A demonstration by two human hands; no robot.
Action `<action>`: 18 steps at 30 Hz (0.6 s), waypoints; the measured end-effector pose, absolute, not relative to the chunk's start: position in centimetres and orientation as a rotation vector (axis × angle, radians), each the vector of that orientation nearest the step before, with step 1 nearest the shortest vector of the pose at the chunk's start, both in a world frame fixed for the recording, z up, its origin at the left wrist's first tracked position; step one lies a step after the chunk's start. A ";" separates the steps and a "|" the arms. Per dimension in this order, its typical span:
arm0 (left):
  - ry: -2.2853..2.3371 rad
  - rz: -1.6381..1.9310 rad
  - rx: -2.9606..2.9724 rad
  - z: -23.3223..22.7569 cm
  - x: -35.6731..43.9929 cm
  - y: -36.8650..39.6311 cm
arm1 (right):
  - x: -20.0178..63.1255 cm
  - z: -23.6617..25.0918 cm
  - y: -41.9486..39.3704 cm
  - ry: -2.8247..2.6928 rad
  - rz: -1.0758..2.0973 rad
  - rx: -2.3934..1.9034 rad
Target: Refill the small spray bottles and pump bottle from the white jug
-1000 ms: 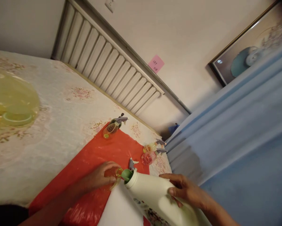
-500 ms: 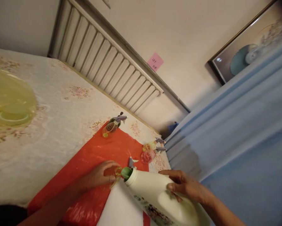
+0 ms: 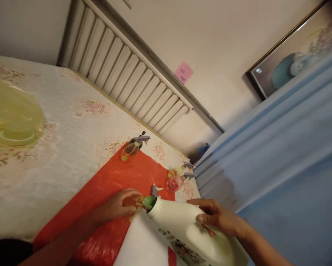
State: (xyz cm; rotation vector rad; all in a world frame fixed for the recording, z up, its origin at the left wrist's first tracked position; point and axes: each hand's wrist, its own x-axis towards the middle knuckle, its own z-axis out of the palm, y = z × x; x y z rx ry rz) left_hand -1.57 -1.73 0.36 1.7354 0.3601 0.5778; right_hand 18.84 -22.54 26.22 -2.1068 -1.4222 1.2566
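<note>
My right hand (image 3: 217, 218) is wrapped around the handle of a large cream-coloured detergent jug (image 3: 177, 216), which lies tilted with its mouth to the left. Its green pouring spout (image 3: 149, 202) meets the neck of a small clear bottle (image 3: 138, 205) with a yellow tint. Around that bottle curl the fingers of my left hand (image 3: 123, 203), hiding much of its body. Just beyond the jug's mouth is a loose grey-and-white spray head (image 3: 155, 190). Whether liquid is flowing I cannot make out.
A red plastic sheet (image 3: 107, 184) covers part of the flowered tablecloth (image 3: 68, 147). Spray bottles stand farther back: one dark-labelled (image 3: 131, 148), one pink (image 3: 173, 183), one yellow (image 3: 175, 171). At left sits a transparent yellow container (image 3: 19, 111). A radiator (image 3: 127, 70) and blue curtain (image 3: 279, 147) border the table.
</note>
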 end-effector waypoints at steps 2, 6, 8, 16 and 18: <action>0.369 0.570 1.738 0.3 -1.6 -1.7 | 18.8 26.3 -22.5 -1.416 1.263 -2.108; 0.353 0.581 1.735 0.1 -1.4 -1.7 | 18.7 26.4 -22.5 -1.407 1.268 -2.107; 0.354 0.587 1.730 0.0 -1.4 -1.7 | 18.6 26.4 -22.4 -1.405 1.270 -2.105; 0.329 0.564 1.736 -0.1 -1.3 -1.5 | 18.4 26.5 -22.5 -1.377 1.275 -2.114; 0.325 0.569 1.734 -0.3 -1.1 -1.4 | 18.4 26.4 -22.6 -1.378 1.273 -2.122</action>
